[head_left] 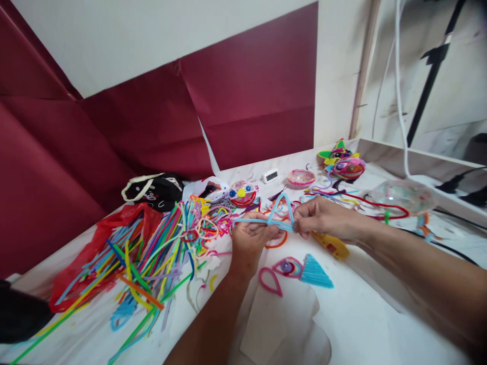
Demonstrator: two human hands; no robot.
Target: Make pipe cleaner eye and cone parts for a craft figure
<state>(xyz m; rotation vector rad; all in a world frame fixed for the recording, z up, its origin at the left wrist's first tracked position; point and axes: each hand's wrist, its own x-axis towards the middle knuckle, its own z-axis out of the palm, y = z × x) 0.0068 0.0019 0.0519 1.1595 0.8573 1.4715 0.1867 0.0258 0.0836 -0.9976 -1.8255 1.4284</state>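
Observation:
My left hand (249, 241) pinches a light blue pipe cleaner (281, 205) bent into a triangle, with one straight end sticking out to the left. At the triangle's right corner, my right hand (314, 218) has its fingers closed on the same piece. Below the hands, on the white table (365, 314), lie a pink eye shape (288, 266) with a purple ball, a filled blue triangle (315, 272) touching its right side, and a pink teardrop loop (270, 282). A yellow tool (332, 246) lies partly under my right hand.
Many coloured pipe cleaners (152, 268) spread over the left side beside a red plastic bag (95, 253). Toward the back are a black pouch (154, 191), a small white clock (270, 176), decorated round pieces (344, 165) and a clear plastic dome (405, 196).

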